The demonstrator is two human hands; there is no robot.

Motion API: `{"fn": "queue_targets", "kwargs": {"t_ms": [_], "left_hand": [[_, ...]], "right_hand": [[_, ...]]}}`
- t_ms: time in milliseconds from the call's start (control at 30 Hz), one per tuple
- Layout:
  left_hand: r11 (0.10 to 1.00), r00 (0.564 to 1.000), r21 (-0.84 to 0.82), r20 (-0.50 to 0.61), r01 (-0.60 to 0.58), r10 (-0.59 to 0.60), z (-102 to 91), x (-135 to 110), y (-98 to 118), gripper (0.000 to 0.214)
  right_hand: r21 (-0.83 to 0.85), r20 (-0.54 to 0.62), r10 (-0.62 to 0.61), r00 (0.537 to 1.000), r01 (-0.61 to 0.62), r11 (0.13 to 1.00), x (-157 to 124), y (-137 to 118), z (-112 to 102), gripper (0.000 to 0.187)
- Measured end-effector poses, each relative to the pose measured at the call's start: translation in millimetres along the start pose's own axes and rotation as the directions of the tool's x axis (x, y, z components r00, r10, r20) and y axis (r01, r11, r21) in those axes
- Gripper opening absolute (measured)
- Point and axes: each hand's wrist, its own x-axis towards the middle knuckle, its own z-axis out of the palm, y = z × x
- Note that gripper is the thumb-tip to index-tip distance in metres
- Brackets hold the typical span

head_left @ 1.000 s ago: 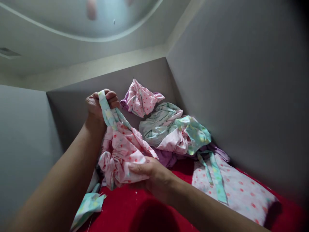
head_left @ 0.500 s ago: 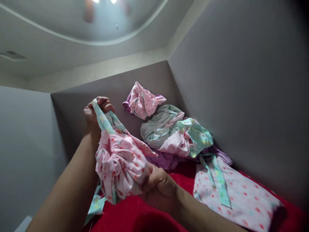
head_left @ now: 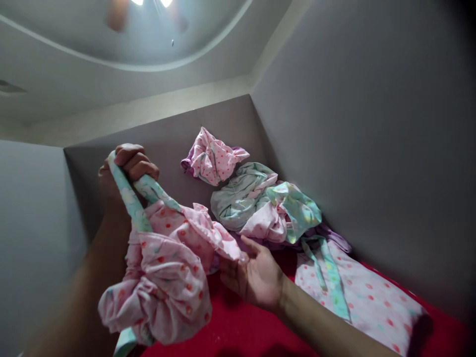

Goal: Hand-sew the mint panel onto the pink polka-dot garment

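Note:
My left hand (head_left: 124,171) is raised and closed around the mint-green strap of a pink dotted garment (head_left: 167,267), which hangs bunched below it. My right hand (head_left: 256,275) is palm up with the fingers apart, just under the garment's right edge, touching the cloth lightly or almost touching it. Both forearms reach in from the bottom of the view.
A heap of crumpled clothes (head_left: 260,208) in pink, mint and purple lies against the grey corner walls (head_left: 353,124). A flat pink dotted piece with a mint strap (head_left: 357,302) lies on the red surface (head_left: 238,332) at the right.
My left hand has lifted the garment up and to the left. My right hand has let go of the bunched cloth and opened, palm up.

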Motion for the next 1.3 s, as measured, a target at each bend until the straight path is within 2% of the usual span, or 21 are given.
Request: {"fn": "queue_targets", "kwargs": {"t_ms": [67,100,200,367,500,633,767,867,933,1033,1167,1233,1300], "left_hand": [[0.994,0.999,-0.103,0.019,-0.048,0.051,3.9,-6.7,-3.4,0.017],[0.987,0.998,-0.148,0.022,-0.062,0.066,6.5,-9.7,-5.2,0.018],[0.969,0.996,-0.233,0.026,-0.076,0.085,14.6,-17.5,-9.0,0.018],[0.913,0.991,-0.394,0.034,-0.106,0.13,15.0,-26.3,-7.9,0.017],[0.877,0.97,-0.462,0.122,-0.133,0.212,3.0,-32.6,-2.8,0.016],[0.901,0.979,-0.412,0.08,-0.139,0.187,-5.7,-39.4,-1.9,0.016],[0.914,0.98,-0.39,0.108,-0.113,0.167,-13.8,-39.8,-6.4,0.016],[0.935,0.987,-0.343,0.099,-0.088,0.13,-19.7,-32.8,-6.7,0.017],[0.95,0.992,-0.303,0.08,-0.074,0.102,-21.1,-25.8,-5.1,0.018],[0.968,0.995,-0.242,0.06,-0.068,0.085,-19.5,-15.1,-3.2,0.017],[0.988,0.998,-0.148,0.031,-0.049,0.055,-18.5,-4.3,-5.0,0.02],[0.995,0.999,-0.099,0.032,-0.033,0.036,-20.2,-1.5,-8.2,0.02],[0.999,0.999,-0.042,0.032,0.008,-0.007,-22.0,-0.6,-13.6,0.019]], "right_hand": [[0.004,0.027,0.026,0.999,-0.026,1.0,1.7,-8.5,9.6,0.042],[0.01,0.024,0.025,0.999,-0.025,1.0,4.4,-10.4,13.8,0.043],[0.04,-0.022,0.003,1.0,-0.003,0.999,17.6,-13.2,18.0,0.029],[0.028,-0.038,0.111,0.993,-0.11,0.994,36.7,-20.1,5.9,0.024],[0.062,-0.067,-0.034,0.997,0.038,0.997,37.0,-20.6,5.3,0.023],[0.086,-0.072,-0.214,0.974,0.22,0.972,33.1,-15.1,20.9,0.021],[0.067,-0.061,-0.269,0.961,0.272,0.96,33.0,-6.2,32.8,0.029],[0.051,-0.07,-0.309,0.949,0.313,0.949,29.9,-1.9,28.6,0.04],[0.01,-0.062,-0.344,0.937,0.345,0.939,26.2,-1.5,22.1,0.053],[-0.164,-0.071,-0.412,0.908,0.397,0.903,24.3,-2.8,10.9,0.064],[-0.326,-0.164,-0.476,0.864,0.408,0.853,32.6,-3.7,-8.3,0.048],[-0.413,-0.219,-0.562,0.797,0.447,0.794,36.1,-6.3,-16.3,0.038],[-0.52,-0.234,-0.683,0.692,0.504,0.689,34.9,-12.7,-16.3,0.031]]}}
